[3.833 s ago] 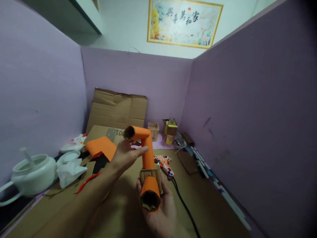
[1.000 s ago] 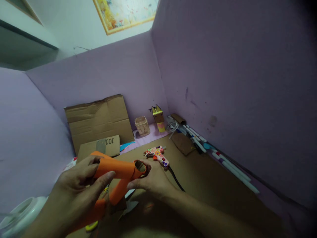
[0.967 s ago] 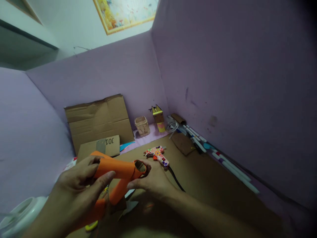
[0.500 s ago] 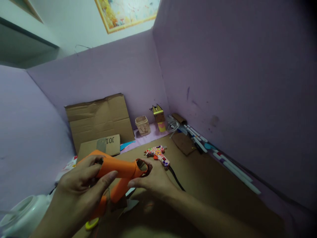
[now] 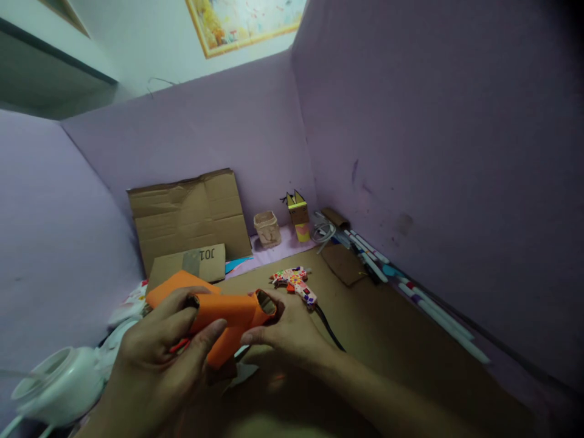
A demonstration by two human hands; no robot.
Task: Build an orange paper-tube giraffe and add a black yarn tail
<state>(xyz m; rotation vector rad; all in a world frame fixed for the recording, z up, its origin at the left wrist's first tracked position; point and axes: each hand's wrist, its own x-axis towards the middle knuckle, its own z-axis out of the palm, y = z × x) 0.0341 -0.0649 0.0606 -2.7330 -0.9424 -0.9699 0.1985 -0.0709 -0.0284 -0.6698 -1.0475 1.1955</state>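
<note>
An orange paper-covered cardboard tube point(image 5: 228, 311) lies level between my hands, and its open right end shows bare brown card inside. My left hand point(image 5: 166, 344) is closed on its left end, thumb in front. At the right end, my right hand point(image 5: 287, 328) curls round the rim with the thumb below. Another orange piece point(image 5: 223, 347) slants down beneath the tube; I cannot tell whether the two are joined. Just beyond my right hand, a glue gun point(image 5: 295, 285) with a flowery pattern lies on a cardboard sheet point(image 5: 387, 353). Orange paper point(image 5: 177, 286) shows behind my left hand.
Cardboard pieces point(image 5: 187, 219) lean at the back wall. A small beige container point(image 5: 267, 230) stands beside a brown-and-yellow card figure point(image 5: 298, 218). Markers point(image 5: 438, 316) line the right wall. At lower left sits a white pot point(image 5: 64, 386). The glue gun's black cord point(image 5: 329, 328) trails rightward.
The view has shifted slightly, so things sit a little further right. Both hands keep their hold on the orange tube. The yellow ring at the lower left is out of sight.
</note>
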